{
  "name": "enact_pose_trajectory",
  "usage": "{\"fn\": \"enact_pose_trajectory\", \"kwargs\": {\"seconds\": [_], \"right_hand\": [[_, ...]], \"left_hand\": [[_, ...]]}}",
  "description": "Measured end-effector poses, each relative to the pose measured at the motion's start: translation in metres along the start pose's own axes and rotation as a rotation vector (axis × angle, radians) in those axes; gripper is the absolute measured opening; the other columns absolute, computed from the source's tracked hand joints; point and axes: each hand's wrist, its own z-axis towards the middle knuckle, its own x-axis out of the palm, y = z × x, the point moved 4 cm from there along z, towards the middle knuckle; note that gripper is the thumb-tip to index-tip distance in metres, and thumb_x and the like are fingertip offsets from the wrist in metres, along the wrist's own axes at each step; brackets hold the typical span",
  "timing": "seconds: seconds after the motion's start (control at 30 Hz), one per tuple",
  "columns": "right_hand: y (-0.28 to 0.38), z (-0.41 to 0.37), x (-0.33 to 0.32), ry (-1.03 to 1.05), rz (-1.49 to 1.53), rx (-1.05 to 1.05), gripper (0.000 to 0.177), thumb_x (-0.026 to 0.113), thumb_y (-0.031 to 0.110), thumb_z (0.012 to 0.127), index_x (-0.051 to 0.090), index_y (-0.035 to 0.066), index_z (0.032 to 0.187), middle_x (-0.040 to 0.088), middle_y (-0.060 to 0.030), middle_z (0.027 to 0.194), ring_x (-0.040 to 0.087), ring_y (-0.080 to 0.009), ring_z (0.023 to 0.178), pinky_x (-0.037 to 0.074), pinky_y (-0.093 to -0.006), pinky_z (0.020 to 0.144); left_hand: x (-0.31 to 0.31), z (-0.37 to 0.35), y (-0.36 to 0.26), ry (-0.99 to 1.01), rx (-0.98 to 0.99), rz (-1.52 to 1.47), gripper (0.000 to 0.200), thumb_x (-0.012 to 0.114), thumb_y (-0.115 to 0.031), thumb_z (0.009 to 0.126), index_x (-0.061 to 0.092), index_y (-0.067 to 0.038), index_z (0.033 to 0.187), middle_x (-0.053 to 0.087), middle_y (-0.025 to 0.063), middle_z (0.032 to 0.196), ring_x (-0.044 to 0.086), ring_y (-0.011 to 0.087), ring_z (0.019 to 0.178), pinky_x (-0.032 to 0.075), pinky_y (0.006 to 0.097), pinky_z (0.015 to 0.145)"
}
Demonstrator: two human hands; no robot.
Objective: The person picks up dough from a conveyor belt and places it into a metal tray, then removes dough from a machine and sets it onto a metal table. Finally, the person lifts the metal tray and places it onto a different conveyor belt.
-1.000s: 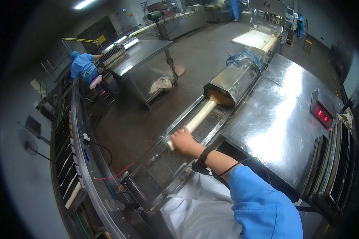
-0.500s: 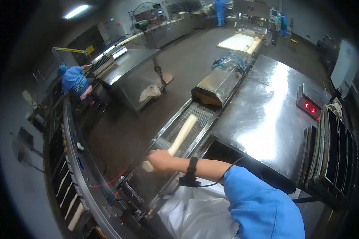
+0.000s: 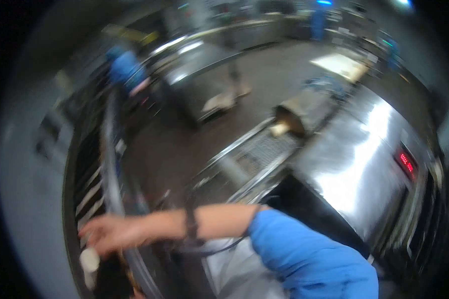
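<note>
My right hand (image 3: 109,236) reaches far left over the trays beside the rail, fingers stretched out and blurred by motion. Just below it a pale dough roll (image 3: 90,261) shows its rounded end, close under the palm side. Other pale dough strips (image 3: 89,195) lie in the dark trays (image 3: 80,172) along the left. Another dough piece (image 3: 279,130) pokes out of the metal tunnel (image 3: 304,112) onto the mesh conveyor (image 3: 264,149). My left hand is out of view.
A metal rail (image 3: 111,164) runs between trays and conveyor. To the right stand a steel table (image 3: 354,154), a red-digit display (image 3: 406,160) and stacked trays (image 3: 409,219). A person in blue (image 3: 126,69) works at the far left, near another steel table (image 3: 189,70).
My right hand has swung left from the conveyor to the trays with the dough roll, and its fingers have opened. A new dough piece has appeared at the tunnel mouth. The view has shifted.
</note>
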Motion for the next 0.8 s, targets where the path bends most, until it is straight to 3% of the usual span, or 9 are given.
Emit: {"fn": "enact_pose_trajectory", "kwargs": {"seconds": [0.1,0.13,0.3,0.4,0.5,0.53,0.6,0.67,0.8], "right_hand": [[-0.002,-0.049,-0.007,-0.048,-0.464,0.127,0.051,0.065,0.013,0.088,0.048,0.003,0.135,0.061,-0.0099,0.119,0.058,-0.0184,0.11,0.049,-0.0323,0.094],[-0.012,-0.064,-0.018,-0.138,-0.557,0.22,0.05,0.064,0.01,0.088,0.048,0.001,0.135,0.06,-0.011,0.123,0.056,-0.0204,0.116,0.047,-0.0334,0.099],[-0.038,-0.182,-0.124,-0.432,-1.14,0.488,0.055,0.066,0.003,0.08,0.048,-0.003,0.132,0.057,-0.0207,0.128,0.053,-0.0294,0.122,0.044,-0.0393,0.103],[-0.02,-0.269,-0.201,-0.496,-1.751,0.682,0.063,0.07,0.0,0.069,0.049,-0.001,0.129,0.053,-0.0234,0.128,0.047,-0.0384,0.124,0.038,-0.0408,0.106],[0.013,-0.344,-0.247,-0.634,-2.129,0.852,0.061,0.063,-0.002,0.069,0.048,-0.003,0.128,0.047,-0.0233,0.134,0.043,-0.0387,0.127,0.038,-0.0433,0.105],[0.029,-0.348,-0.238,-0.798,-2.021,1.183,0.059,0.064,0.003,0.07,0.05,0.002,0.127,0.048,-0.0189,0.135,0.043,-0.0369,0.128,0.04,-0.0454,0.104],[0.024,-0.435,-0.325,-0.718,-1.932,1.565,0.056,0.064,0.004,0.072,0.051,0.009,0.126,0.05,-0.012,0.134,0.043,-0.0344,0.128,0.043,-0.0474,0.1],[0.029,-0.443,-0.312,-0.587,-2.243,1.25,0.056,0.064,0.005,0.073,0.051,0.014,0.128,0.052,-0.0066,0.133,0.045,-0.0321,0.127,0.046,-0.048,0.096],[0.05,-0.403,-0.246,-0.602,-2.309,1.076,0.06,0.067,0.008,0.072,0.049,0.014,0.13,0.053,-0.008,0.131,0.047,-0.0368,0.124,0.048,-0.0491,0.094]], "left_hand": [[0.013,-0.032,0.037,0.106,-0.23,-0.069,0.049,0.051,-0.045,0.095,0.061,0.0,0.075,0.062,0.0203,0.072,0.059,0.0368,0.063,0.045,0.0484,0.057],[-0.004,-0.044,0.029,-0.003,-0.054,-0.077,0.051,0.052,-0.042,0.095,0.061,0.0,0.068,0.061,0.0194,0.07,0.059,0.0374,0.062,0.046,0.0478,0.057],[-0.032,-0.094,0.069,-0.116,-0.069,0.018,0.048,0.058,-0.035,0.092,0.059,-0.001,0.057,0.056,0.0179,0.067,0.056,0.0374,0.06,0.047,0.0443,0.058],[-0.041,-0.117,0.089,-0.08,-0.22,-0.142,0.038,0.063,-0.032,0.09,0.063,-0.002,0.067,0.058,0.0144,0.07,0.058,0.0322,0.062,0.047,0.0395,0.06],[-0.047,-0.11,0.105,-0.336,-0.278,-0.517,0.017,0.065,-0.017,0.09,0.066,-0.001,0.093,0.059,0.0077,0.081,0.058,0.0177,0.071,0.047,0.0311,0.066],[-0.05,-0.102,0.099,-0.317,-0.271,-0.567,0.016,0.063,-0.016,0.092,0.066,-0.002,0.099,0.061,0.0078,0.091,0.06,0.0173,0.077,0.049,0.0301,0.072],[-0.015,-0.088,0.11,-0.3,-0.314,-0.752,0.019,0.063,-0.015,0.092,0.064,-0.003,0.106,0.06,0.0083,0.103,0.06,0.018,0.092,0.048,0.0299,0.083],[-0.008,-0.07,0.098,-0.258,-0.313,-0.826,0.023,0.063,-0.013,0.091,0.062,-0.004,0.112,0.058,0.0114,0.118,0.053,0.0238,0.114,0.041,0.0346,0.098],[-0.007,-0.069,0.096,-0.222,-0.357,-0.648,0.029,0.066,-0.02,0.09,0.063,-0.006,0.115,0.053,0.016,0.13,0.046,0.0311,0.126,0.034,0.0397,0.106]]}}
